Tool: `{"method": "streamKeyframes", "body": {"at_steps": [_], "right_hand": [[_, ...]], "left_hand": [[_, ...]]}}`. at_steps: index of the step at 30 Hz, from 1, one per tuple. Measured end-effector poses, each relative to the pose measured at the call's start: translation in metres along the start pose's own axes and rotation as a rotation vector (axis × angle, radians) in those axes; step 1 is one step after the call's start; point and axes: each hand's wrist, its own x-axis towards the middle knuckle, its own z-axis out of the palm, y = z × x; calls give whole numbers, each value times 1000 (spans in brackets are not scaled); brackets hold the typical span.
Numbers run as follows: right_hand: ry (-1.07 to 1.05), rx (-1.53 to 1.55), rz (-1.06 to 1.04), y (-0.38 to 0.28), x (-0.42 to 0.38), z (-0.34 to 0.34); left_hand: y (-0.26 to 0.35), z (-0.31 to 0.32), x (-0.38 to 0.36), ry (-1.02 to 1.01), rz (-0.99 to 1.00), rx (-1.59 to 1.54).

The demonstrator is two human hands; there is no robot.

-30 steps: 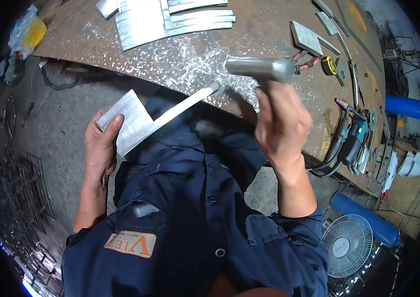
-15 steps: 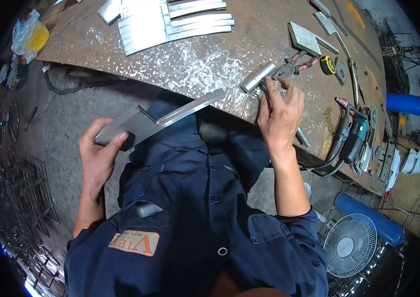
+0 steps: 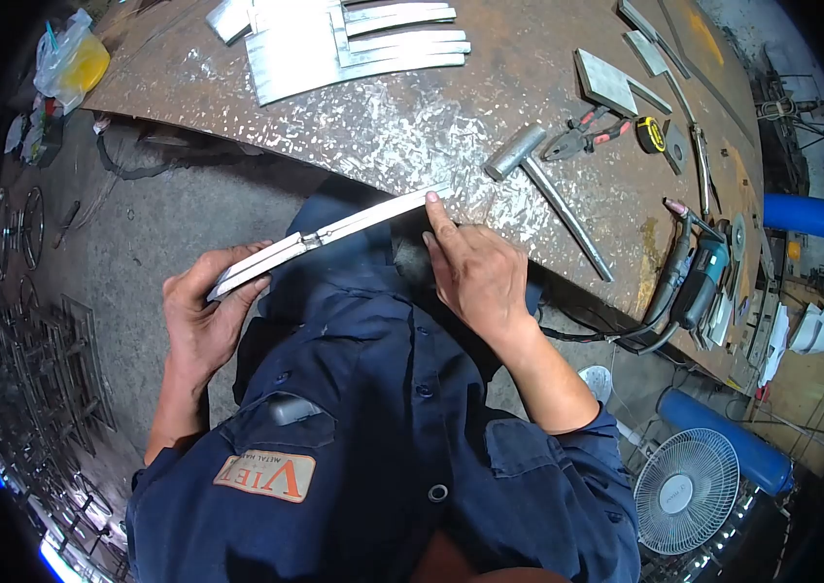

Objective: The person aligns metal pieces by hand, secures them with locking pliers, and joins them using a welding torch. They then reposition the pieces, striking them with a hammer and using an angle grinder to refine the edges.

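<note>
My left hand (image 3: 208,309) is closed round the wide end of a flat steel piece (image 3: 271,260), which is turned edge-on. A narrow strip runs from it up to the right, with a rough joint near the middle. My right hand (image 3: 480,277) touches the strip's far end with its index fingertip; the thumb sits apart below, and the other fingers are partly curled. To the right of that hand, an all-metal hammer (image 3: 517,153) lies on the worktable (image 3: 354,136), its handle pointing toward the near edge.
Pliers (image 3: 577,138) and a tape measure (image 3: 650,135) lie beyond the hammer. An angle grinder (image 3: 702,277) with its cable is at the table's right. Several metal strips (image 3: 402,44) and a plate lie at the back. A fan (image 3: 679,491) and blue cylinders (image 3: 806,216) stand at the right.
My right hand has left the hammer and moved left to the strip's end. My left hand has rotated the steel piece from showing its flat face to edge-on.
</note>
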Motion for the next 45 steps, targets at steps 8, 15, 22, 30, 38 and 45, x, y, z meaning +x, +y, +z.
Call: {"method": "streamKeyframes", "body": {"at_steps": [8, 15, 22, 30, 38, 45], "right_hand": [[17, 7, 42, 1, 6, -2], [163, 41, 11, 18, 14, -15], [310, -1, 11, 23, 52, -28], [145, 74, -118, -13, 78, -21], [164, 84, -263, -23, 79, -16], [144, 210, -14, -34, 76, -12]], "left_hand": [[-2, 0, 0, 3, 7, -2], [15, 11, 17, 26, -22, 67], [10, 86, 96, 79, 118, -176], [-5, 97, 112, -76, -12, -430], [-8, 96, 108, 15, 79, -243], [-15, 117, 100, 121, 167, -121]]}}
